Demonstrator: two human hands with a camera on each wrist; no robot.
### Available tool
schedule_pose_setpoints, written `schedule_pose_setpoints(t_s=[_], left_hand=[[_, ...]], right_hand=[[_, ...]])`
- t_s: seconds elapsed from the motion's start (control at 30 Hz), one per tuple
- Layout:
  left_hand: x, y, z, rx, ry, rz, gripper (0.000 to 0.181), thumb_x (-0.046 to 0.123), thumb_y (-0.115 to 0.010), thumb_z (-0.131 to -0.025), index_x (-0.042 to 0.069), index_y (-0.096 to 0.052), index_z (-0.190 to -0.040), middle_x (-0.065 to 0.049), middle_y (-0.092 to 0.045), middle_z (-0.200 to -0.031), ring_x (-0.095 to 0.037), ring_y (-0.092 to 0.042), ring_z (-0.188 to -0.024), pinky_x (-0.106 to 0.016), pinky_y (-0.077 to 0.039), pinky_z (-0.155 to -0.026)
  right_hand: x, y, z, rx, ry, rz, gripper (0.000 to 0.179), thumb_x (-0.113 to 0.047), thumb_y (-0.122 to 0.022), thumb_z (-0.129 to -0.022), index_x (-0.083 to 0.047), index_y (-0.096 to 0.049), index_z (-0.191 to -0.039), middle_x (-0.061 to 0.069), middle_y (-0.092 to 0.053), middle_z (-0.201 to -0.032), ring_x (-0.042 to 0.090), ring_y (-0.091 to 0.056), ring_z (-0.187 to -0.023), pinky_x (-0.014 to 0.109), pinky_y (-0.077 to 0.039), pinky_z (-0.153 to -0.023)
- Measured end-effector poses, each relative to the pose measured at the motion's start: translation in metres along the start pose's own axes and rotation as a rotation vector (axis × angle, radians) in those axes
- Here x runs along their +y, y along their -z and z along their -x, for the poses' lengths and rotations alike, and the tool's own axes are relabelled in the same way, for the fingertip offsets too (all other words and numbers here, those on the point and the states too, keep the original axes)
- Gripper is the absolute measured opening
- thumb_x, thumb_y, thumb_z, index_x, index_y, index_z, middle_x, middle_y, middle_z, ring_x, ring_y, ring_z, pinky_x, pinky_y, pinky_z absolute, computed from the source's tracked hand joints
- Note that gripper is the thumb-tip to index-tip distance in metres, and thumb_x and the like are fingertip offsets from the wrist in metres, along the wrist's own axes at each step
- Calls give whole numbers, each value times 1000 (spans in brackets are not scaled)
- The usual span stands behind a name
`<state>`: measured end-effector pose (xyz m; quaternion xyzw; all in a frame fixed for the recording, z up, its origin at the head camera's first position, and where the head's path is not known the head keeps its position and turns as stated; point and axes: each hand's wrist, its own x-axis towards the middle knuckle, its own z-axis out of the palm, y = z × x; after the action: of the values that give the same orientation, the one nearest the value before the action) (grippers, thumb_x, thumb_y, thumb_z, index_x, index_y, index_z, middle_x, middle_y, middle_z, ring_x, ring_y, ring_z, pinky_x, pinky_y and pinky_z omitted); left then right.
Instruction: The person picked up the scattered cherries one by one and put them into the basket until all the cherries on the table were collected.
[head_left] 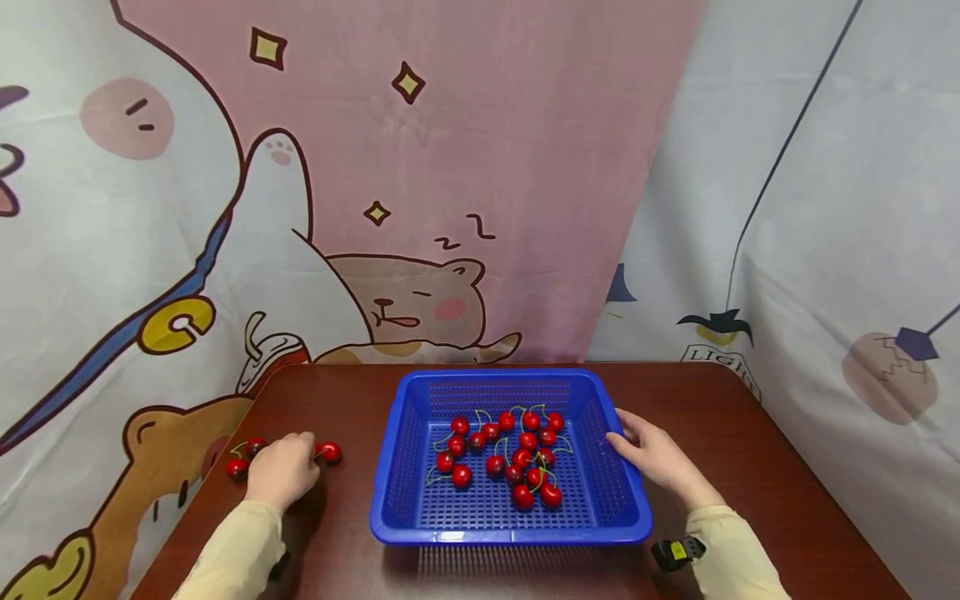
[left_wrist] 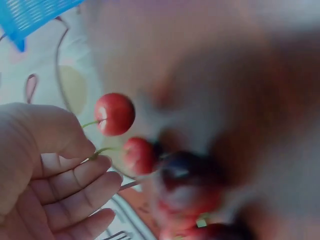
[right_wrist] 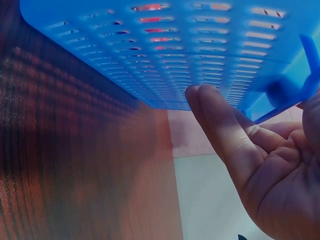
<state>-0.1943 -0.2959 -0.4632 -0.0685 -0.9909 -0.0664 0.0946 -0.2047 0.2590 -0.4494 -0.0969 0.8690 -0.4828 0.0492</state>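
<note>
At the left of the head view my left hand (head_left: 281, 471) pinches the thin green stem of a cherry pair between thumb and forefinger. In the left wrist view one red cherry (left_wrist: 115, 114) hangs out beyond the thumb, with a second cherry (left_wrist: 139, 155) just below it. More cherries (head_left: 237, 468) lie on the table beside this hand. My right hand (head_left: 660, 454) grips the right rim of a blue plastic basket (head_left: 512, 533), thumb over the edge and fingers against the outer wall (right_wrist: 165, 65). Inside the basket several red cherries (head_left: 461, 476) with green stems lie scattered.
The basket stands on a dark reddish-brown table (head_left: 750, 467), its front edge towards me. Behind and around the table hangs a cartoon-printed curtain (head_left: 570, 208).
</note>
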Motion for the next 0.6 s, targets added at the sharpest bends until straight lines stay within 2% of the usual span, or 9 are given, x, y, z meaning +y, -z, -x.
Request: schedule_pose_setpoints(t_s=[0.17,0.27,0.47,0.6], left_hand=[[5,26,-8,23,31,94,15,1,-66,-74,9,-54,-74,-2,-52,-67,-20,-48,-57,-39,-43,-49],[14,45,-13,67,21,135,11,2,-68,-77,8,-58,-77,-3,-54,-70,-20,-49,-60,-39,-45,-51],[41,83,-27,209,-50,204,8,1,-68,-80,5,-62,-82,-5,-58,-74,-20,-50,-64,-38,-46,-56],[62,102,-38,280,-99,238,6,1,-66,-80,5,-63,-83,-6,-60,-75,-22,-52,-64,-39,-46,-58]], right_hand=[[0,-1,1,2,-14,-4,63,-20,-62,-99,7,-33,-148,29,-62,-120,27,-71,-85,39,-60,-68],[0,-1,1,1,-19,-10,63,-20,-62,-99,6,-33,-148,29,-62,-120,27,-71,-84,40,-60,-67],[1,-1,0,1,-21,-10,61,-20,-62,-99,5,-34,-148,28,-63,-119,25,-71,-82,38,-60,-66],[1,0,0,0,-20,-12,62,-21,-62,-99,4,-34,-148,28,-63,-119,25,-71,-82,37,-60,-66]])
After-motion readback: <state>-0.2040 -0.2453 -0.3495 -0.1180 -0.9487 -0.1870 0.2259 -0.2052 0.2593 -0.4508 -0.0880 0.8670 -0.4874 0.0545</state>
